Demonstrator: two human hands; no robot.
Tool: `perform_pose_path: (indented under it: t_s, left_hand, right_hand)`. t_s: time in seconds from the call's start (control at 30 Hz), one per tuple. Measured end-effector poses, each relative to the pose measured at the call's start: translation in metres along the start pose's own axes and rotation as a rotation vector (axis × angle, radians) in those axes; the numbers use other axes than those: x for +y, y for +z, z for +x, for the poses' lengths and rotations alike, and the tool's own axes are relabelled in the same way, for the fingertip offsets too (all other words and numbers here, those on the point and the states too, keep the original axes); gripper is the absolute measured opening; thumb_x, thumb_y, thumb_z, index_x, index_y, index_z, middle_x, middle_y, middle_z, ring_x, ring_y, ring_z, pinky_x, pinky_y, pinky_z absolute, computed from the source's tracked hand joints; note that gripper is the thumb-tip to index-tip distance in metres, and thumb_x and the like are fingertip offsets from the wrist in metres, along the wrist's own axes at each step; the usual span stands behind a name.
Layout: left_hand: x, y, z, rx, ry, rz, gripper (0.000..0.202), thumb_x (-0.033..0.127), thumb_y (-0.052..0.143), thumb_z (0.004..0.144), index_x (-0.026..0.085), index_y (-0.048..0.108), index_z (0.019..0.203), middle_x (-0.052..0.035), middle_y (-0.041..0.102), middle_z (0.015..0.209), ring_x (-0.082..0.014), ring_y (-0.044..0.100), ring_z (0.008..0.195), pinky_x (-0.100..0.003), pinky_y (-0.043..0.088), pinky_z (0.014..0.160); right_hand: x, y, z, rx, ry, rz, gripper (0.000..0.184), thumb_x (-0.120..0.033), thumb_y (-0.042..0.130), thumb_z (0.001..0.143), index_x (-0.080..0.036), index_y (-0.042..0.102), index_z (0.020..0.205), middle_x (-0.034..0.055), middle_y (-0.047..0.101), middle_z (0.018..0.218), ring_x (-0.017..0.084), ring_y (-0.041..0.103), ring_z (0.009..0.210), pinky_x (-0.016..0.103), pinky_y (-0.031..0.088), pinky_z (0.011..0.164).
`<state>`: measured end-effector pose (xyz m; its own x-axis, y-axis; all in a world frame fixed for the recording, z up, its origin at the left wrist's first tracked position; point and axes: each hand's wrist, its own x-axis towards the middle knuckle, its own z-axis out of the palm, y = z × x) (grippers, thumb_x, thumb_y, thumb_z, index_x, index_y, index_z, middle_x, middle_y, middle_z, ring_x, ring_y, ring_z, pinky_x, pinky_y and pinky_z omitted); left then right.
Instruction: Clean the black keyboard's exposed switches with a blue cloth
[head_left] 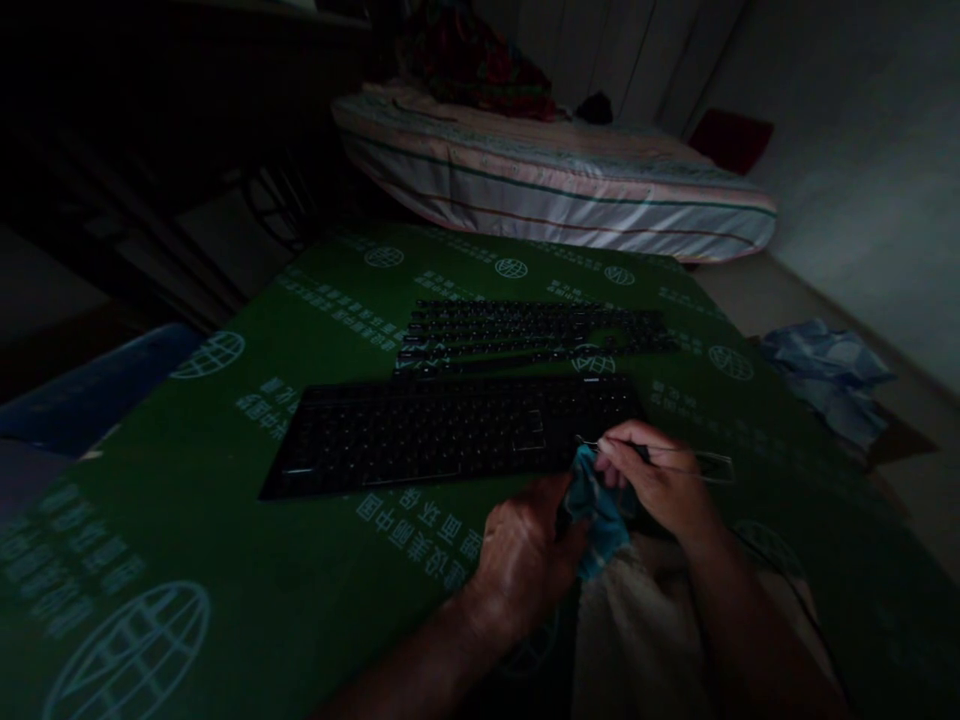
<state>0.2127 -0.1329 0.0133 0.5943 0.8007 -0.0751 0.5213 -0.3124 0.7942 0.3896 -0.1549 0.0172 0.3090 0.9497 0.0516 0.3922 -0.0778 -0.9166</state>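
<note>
A black keyboard base (420, 440) lies on the green table, its key field showing rows of small sockets. Behind it, loose black keycaps (510, 325) are laid out in rows. My left hand (525, 550) is closed on a crumpled blue cloth (598, 510) in front of the keyboard's right end. In my right hand (652, 470), fingers pinch a thin wire keycap puller (716, 467), whose wire end reaches over the cloth's top. Whether a keycap sits in the cloth is too dark to tell.
The green table cover (187, 480) bears white globe prints and lettering. A bed (555, 185) stands beyond the far edge. Blue-and-white fabric (825, 365) lies to the right, near the wall. At left is a blue surface (97, 385). The room is dim.
</note>
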Motion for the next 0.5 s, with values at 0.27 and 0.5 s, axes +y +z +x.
perform_pose_path:
  t_s: [0.27,0.5]
  left_hand:
    - [0.0024,-0.0032,-0.0003,-0.041,0.031,0.112,0.021,0.016,0.055,0.079,0.019,0.063,0.099,-0.0038,0.064,0.095,-0.0182,0.062,0.083,-0.027,0.048,0.072]
    - [0.0009,-0.0035,0.0013,-0.006,0.054,0.177,0.018,0.011,0.052,0.078,0.018,0.062,0.092,-0.0038,0.061,0.093,-0.0163,0.060,0.080,-0.026,0.047,0.072]
  right_hand:
    - [-0.0028,0.0046,-0.0004,-0.014,0.032,-0.054,0.020,-0.038,0.056,0.082,-0.020,0.063,0.075,-0.0001,0.064,0.063,0.011,0.057,0.054,0.022,0.045,0.052]
    - [0.0001,0.0067,0.0000,-0.034,-0.042,-0.105,0.021,-0.036,0.054,0.084,-0.021,0.063,0.073,-0.0019,0.061,0.063,0.010,0.055,0.057,0.020,0.044,0.056]
